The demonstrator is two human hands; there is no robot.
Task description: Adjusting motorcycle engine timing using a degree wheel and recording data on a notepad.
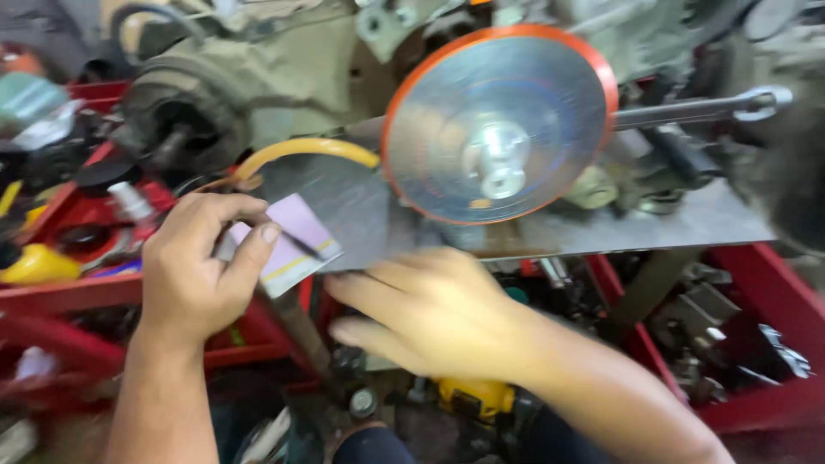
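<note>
We see our own two arms bare from wrist to elbow, with no sleeves, gloves, watch or rings. The left hand [193,271] comes in from 7 o'clock, the right hand [430,314] from 4 o'clock, blurred at the fingertips. Short nails show on the left thumb and fingers. At 6 o'clock dark cloth covers a knee [374,447].

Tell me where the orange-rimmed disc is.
In the head view the orange-rimmed disc sits upper centre, above the grey metal plate, just right of the yellow hose and above the right hand.
</note>
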